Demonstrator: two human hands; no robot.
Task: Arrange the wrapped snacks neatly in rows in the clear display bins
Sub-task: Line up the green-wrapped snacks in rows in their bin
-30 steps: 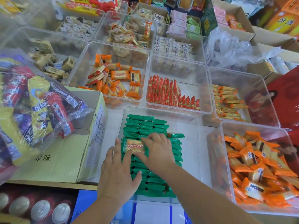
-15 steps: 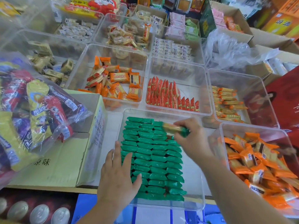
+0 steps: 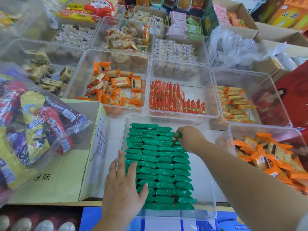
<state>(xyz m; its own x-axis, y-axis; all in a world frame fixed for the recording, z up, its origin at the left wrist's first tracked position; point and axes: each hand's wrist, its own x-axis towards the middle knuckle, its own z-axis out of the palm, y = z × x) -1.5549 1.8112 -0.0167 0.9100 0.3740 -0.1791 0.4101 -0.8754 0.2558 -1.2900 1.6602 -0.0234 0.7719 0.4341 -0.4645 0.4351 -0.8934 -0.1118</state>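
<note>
— Rows of shiny green wrapped snacks (image 3: 160,164) fill the left part of the near clear plastic bin (image 3: 205,189).
— And the left hand (image 3: 123,189) lies flat on the near-left rows, fingers straight and spread, gripping nothing.
— What about the right hand (image 3: 190,139)?
— Fingers curled, pinching a single green snack (image 3: 178,135) at the far end of the rightmost row.

Pale counter (image 3: 115,130), clear display bins (image 3: 202,180) set side by side on it, cardboard box (image 3: 66,172) at left
</note>
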